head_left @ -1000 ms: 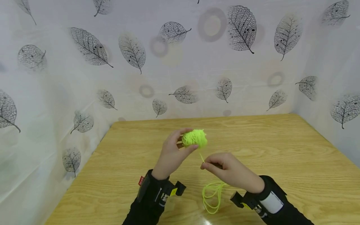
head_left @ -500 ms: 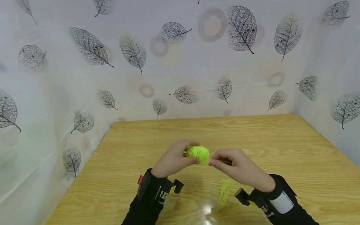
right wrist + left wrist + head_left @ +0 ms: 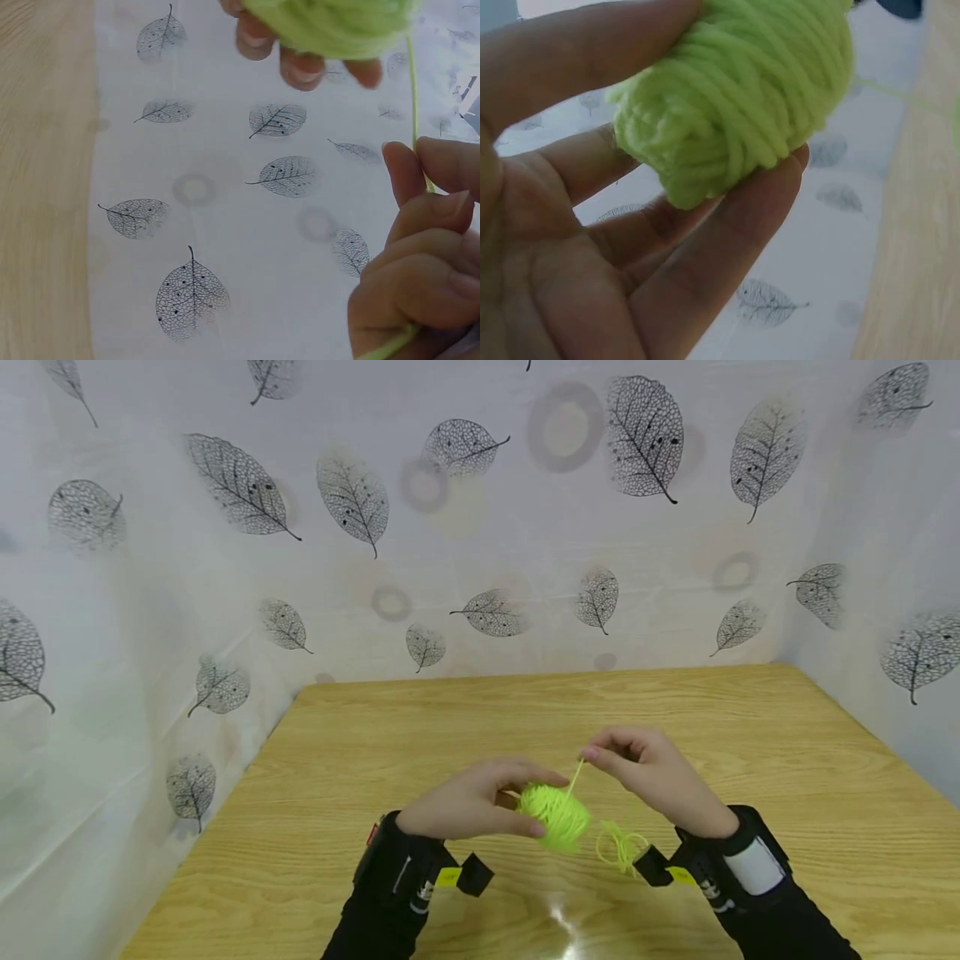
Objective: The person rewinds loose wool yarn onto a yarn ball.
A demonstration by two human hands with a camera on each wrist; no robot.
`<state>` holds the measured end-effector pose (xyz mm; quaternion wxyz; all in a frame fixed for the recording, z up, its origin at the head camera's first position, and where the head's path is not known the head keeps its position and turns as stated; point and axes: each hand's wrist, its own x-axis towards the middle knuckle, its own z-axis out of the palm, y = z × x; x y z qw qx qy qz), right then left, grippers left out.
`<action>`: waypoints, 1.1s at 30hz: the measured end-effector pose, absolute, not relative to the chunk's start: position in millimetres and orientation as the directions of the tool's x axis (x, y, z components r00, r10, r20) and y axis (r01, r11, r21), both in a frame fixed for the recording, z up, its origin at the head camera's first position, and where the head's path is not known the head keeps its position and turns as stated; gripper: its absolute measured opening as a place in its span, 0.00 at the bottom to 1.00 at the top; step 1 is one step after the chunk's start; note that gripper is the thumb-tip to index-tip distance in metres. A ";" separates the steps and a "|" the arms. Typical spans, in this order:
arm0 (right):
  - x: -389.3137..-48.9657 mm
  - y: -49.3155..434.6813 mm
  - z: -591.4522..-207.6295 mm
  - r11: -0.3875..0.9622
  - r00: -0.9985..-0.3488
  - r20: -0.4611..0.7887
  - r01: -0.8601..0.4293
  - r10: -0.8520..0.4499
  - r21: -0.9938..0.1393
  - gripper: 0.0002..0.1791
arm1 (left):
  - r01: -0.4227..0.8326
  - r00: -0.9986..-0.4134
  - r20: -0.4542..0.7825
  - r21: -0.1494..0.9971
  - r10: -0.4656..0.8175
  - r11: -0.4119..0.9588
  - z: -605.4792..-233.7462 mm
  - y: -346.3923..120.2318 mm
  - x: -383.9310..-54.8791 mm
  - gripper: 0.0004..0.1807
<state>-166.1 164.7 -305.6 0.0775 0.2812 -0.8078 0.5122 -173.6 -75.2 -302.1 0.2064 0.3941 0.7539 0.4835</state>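
Backdrop: white leaf-print sheet (image 3: 517,539) standing behind and beside a wood-grain worktop (image 3: 375,743).
Left hand (image 3: 480,797): its grip has fingers and thumb curved round the yarn ball, one digit across the upper side, others beneath.
Right hand (image 3: 660,772): its grip pinches a yarn strand (image 3: 575,777) between thumb and forefinger, the other fingers curled in.
Yarn ball (image 3: 555,814): neon yellow-green, held up over the worktop, tilted, between the two hands.
Strand: runs taut from the ball's upper side to the pinch.
Loose yarn (image 3: 618,843): tangled loops below the right hand; hanging or resting, I cannot tell.
Change: half a second ago the pinch was close beside the ball; now it is higher, and the ball sits lower and farther right. I judge that yarn is being led round the ball.
Pose: both black-sleeved forearms (image 3: 382,910) angle inward from the near edge, right hand higher.
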 end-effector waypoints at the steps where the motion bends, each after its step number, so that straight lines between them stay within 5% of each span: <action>1: -167.8 164.3 -307.5 0.317 -0.834 0.408 -0.527 -0.372 -0.789 0.07 | 0.392 -0.596 0.079 0.897 0.799 0.204 -301.2 -75.4 -173.1 0.27; 6: -174.0 158.5 -316.3 0.314 -0.849 0.346 -0.482 -0.400 -0.818 0.09 | 0.346 -0.610 0.145 0.933 0.779 0.098 -297.3 -76.5 -172.9 0.26; 19: -170.6 135.6 -329.6 0.336 -0.783 0.270 -0.513 -0.561 -0.790 0.11 | 0.337 -0.830 0.264 0.939 0.491 0.067 -298.2 -74.4 -176.5 0.26; 27: -157.1 130.3 -317.9 0.377 -0.734 0.322 -0.612 -0.597 -0.696 0.11 | 0.480 -0.861 0.396 0.840 0.319 0.252 -306.4 -70.7 -183.0 0.24; 33: -149.4 134.7 -308.5 0.363 -0.708 0.385 -0.661 -0.592 -0.657 0.09 | 0.509 -0.853 0.385 0.764 0.353 0.396 -309.9 -70.5 -184.2 0.24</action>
